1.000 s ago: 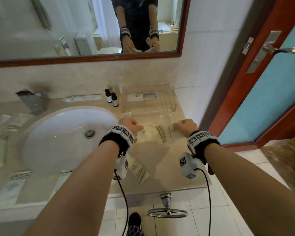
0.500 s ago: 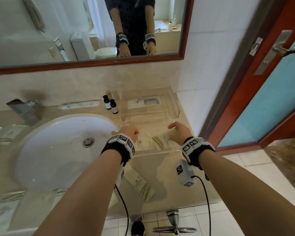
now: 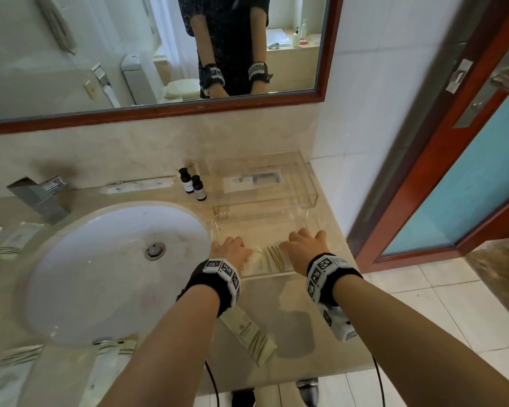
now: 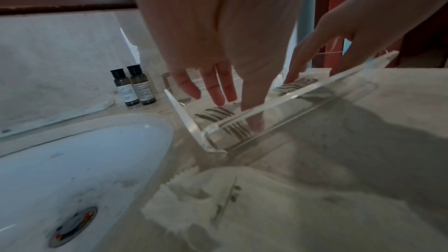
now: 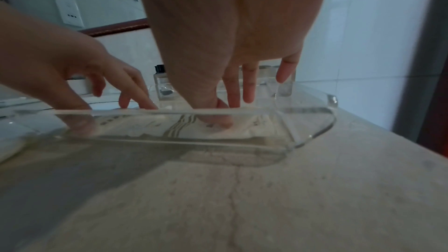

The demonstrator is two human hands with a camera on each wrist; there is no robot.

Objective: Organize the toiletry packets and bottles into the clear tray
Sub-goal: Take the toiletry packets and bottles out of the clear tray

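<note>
At the bottom of the head view, a long cream packet with gold stripes [image 3: 249, 337] lies on the beige stone desk [image 3: 312, 342], not yet put away. More packets [image 3: 9, 374] wait at the lower left, past the white round sink [image 3: 100, 268].

A little farther, in the middle of the picture, both hands reach into the clear plastic tray [image 3: 265, 274]. The left hand [image 3: 232, 251] has its fingers straight and spread, and its thumb presses a striped cream packet in the tray [image 4: 218, 114] flat. The right hand [image 3: 304, 248] is spread out too, and its thumb pushes down on another packet [image 5: 242, 129]. I think the hands press so the packets lie neat and leave room.

Farther back, near the wall, two small dark bottles with black caps [image 3: 193, 183] stand just left of a second clear box [image 3: 276, 186]. They likely go in later.
</note>
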